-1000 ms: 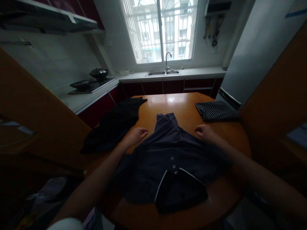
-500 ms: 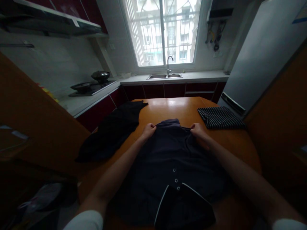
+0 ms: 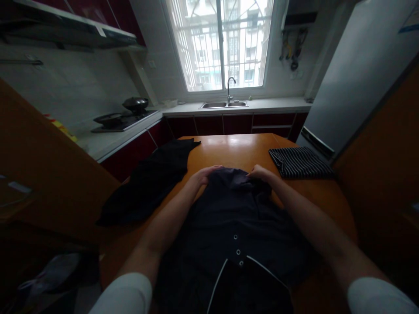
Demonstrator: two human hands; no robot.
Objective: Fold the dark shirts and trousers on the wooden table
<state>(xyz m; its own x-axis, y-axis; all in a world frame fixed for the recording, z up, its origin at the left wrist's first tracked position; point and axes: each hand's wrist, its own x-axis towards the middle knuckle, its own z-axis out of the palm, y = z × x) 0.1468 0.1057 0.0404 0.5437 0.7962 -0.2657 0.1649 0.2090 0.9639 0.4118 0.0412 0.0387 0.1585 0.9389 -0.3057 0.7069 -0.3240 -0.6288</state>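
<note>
A dark navy polo shirt (image 3: 225, 222) lies on the wooden table (image 3: 229, 150), its white-edged collar and light ring-like buttons towards me. At the shirt's far left edge, my left hand (image 3: 207, 173) rests with its fingers stretched out flat against the cloth. My right hand (image 3: 259, 172) pinches the cloth at the far right edge, where the fabric bunches up. Between the two hands the far end of the shirt is rumpled. The collar's near part runs out of the picture.
A black garment (image 3: 153, 181) is spread along the table's left side. At the far right lies a folded black-and-white striped cloth (image 3: 299, 162). Beyond the table are a counter with a sink (image 3: 214, 105), a stove with pans (image 3: 135, 104) and a fridge (image 3: 356, 83).
Both hands have come to the shirt's far end. They took hold of its edges, then moved closer together. The left fingers have straightened, and the cloth there has spread wider than at first.
</note>
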